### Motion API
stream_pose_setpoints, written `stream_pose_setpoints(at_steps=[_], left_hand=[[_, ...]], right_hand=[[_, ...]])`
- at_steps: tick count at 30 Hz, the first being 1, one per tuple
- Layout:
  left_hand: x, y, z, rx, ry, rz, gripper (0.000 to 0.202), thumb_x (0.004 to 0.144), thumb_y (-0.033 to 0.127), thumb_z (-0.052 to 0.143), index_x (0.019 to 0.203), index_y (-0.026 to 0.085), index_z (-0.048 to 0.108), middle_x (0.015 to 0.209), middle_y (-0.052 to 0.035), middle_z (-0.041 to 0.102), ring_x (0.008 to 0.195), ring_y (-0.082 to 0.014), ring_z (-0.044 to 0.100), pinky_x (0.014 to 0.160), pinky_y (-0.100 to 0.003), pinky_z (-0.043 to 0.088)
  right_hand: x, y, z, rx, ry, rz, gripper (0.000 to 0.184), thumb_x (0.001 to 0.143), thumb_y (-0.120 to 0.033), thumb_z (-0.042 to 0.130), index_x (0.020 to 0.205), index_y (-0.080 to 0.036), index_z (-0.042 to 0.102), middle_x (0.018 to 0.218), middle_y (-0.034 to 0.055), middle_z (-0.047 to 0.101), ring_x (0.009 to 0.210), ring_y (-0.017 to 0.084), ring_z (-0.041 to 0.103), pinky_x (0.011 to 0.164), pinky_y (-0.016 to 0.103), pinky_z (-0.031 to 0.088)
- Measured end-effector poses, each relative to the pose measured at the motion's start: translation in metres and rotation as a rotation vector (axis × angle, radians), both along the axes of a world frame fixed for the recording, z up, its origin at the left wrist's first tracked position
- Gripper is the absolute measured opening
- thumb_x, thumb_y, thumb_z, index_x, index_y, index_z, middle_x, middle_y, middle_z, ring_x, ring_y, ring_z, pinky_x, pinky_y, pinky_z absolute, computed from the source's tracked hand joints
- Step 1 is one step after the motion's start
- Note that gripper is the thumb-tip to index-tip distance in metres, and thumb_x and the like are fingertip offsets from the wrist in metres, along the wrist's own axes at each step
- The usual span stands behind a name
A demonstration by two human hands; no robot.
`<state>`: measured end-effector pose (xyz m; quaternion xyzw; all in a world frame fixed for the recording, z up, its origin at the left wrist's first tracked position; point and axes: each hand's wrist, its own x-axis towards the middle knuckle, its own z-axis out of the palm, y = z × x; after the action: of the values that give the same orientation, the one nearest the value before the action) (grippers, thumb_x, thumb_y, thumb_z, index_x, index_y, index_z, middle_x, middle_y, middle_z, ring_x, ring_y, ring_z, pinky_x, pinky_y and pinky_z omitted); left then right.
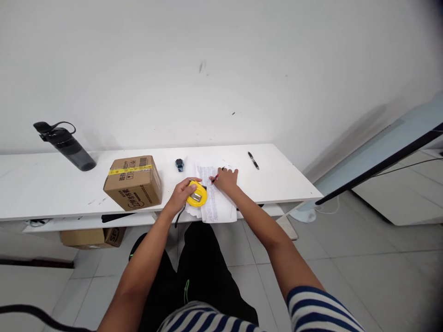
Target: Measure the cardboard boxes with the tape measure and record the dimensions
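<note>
My left hand [181, 194] is closed around a yellow tape measure [198, 195], with its dark wrist strap hanging below. The tape measure is held over the left part of some paper sheets [218, 210] covered in small writing. My right hand [226, 178] rests on the right side of the sheets, fingers closed on a red and black pen [215, 178] that slants down to the left. The sheets hang slightly over the table's front edge.
A cardboard box [133, 184] with yellow tape stands left on the white table [277, 177]. Behind the papers lies a digital watch [179, 164]; a black pen [253, 160] lies to the right. A dark bottle [71, 146] stands far left. Another carton [92, 237] sits under the table.
</note>
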<state>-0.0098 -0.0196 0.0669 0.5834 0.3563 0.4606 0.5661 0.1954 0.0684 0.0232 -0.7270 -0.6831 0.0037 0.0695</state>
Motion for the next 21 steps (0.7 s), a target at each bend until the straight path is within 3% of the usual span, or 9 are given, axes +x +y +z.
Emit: stream_pose_setpoints(at_steps=[3, 6, 10, 13, 15, 17, 21], left_hand=[[0.023, 0.010, 0.006, 0.022, 0.036, -0.087, 0.049, 0.077, 0.051, 0.068, 0.110, 0.014, 0.066, 0.088, -0.0054, 0.069, 0.075, -0.0154, 0.062, 0.067, -0.024, 0.045], [0.037, 0.022, 0.003, 0.035, 0.072, -0.136, 0.049, 0.076, 0.050, 0.069, 0.108, 0.013, 0.066, 0.090, -0.0056, 0.069, 0.077, -0.0157, 0.061, 0.069, -0.025, 0.045], [0.036, 0.037, -0.014, -0.042, 0.099, -0.120, 0.048, 0.074, 0.051, 0.070, 0.103, 0.013, 0.065, 0.083, -0.0031, 0.067, 0.071, -0.0144, 0.060, 0.066, -0.025, 0.044], [0.026, 0.044, -0.032, -0.086, 0.083, -0.008, 0.045, 0.074, 0.053, 0.069, 0.095, 0.014, 0.064, 0.078, -0.0010, 0.065, 0.068, -0.0138, 0.058, 0.065, -0.025, 0.044], [0.020, 0.045, -0.042, -0.105, 0.063, 0.063, 0.045, 0.073, 0.054, 0.069, 0.092, 0.014, 0.064, 0.078, -0.0005, 0.064, 0.068, -0.0138, 0.058, 0.065, -0.025, 0.045], [0.016, 0.044, -0.049, -0.109, 0.054, 0.102, 0.045, 0.072, 0.055, 0.069, 0.092, 0.015, 0.064, 0.079, -0.0007, 0.065, 0.070, -0.0142, 0.059, 0.066, -0.026, 0.045], [0.014, 0.040, -0.051, -0.102, 0.066, 0.101, 0.046, 0.072, 0.055, 0.069, 0.095, 0.015, 0.064, 0.080, -0.0011, 0.066, 0.070, -0.0145, 0.059, 0.066, -0.025, 0.046]], right_hand=[[-0.008, 0.008, -0.001, 0.060, 0.028, -0.020, 0.054, 0.093, -0.057, 0.042, 0.120, -0.013, 0.058, 0.125, 0.0220, 0.060, 0.114, 0.036, 0.052, 0.098, 0.050, 0.025], [-0.019, 0.021, -0.002, 0.082, 0.049, 0.012, 0.052, 0.094, -0.055, 0.042, 0.122, -0.014, 0.057, 0.126, 0.0220, 0.059, 0.116, 0.036, 0.051, 0.098, 0.052, 0.026], [-0.019, 0.030, -0.003, 0.154, 0.173, 0.084, 0.048, 0.092, -0.047, 0.049, 0.128, -0.016, 0.054, 0.129, 0.0188, 0.059, 0.118, 0.036, 0.051, 0.101, 0.054, 0.026], [-0.008, 0.021, -0.007, 0.319, 0.474, 0.211, 0.040, 0.094, -0.042, 0.045, 0.124, -0.018, 0.055, 0.127, 0.0148, 0.061, 0.113, 0.028, 0.055, 0.098, 0.044, 0.035], [-0.001, 0.011, -0.011, 0.358, 0.740, 0.286, 0.037, 0.095, -0.047, 0.040, 0.111, -0.020, 0.060, 0.111, 0.0107, 0.066, 0.100, 0.022, 0.060, 0.088, 0.035, 0.042], [0.002, 0.002, -0.015, 0.277, 0.967, 0.323, 0.042, 0.095, -0.054, 0.035, 0.099, -0.022, 0.061, 0.087, 0.0048, 0.067, 0.081, 0.019, 0.061, 0.075, 0.031, 0.044], [0.003, -0.005, -0.022, 0.075, 1.166, 0.321, 0.048, 0.092, -0.061, 0.033, 0.086, -0.023, 0.061, 0.057, -0.0022, 0.055, 0.058, 0.016, 0.052, 0.061, 0.028, 0.041]])
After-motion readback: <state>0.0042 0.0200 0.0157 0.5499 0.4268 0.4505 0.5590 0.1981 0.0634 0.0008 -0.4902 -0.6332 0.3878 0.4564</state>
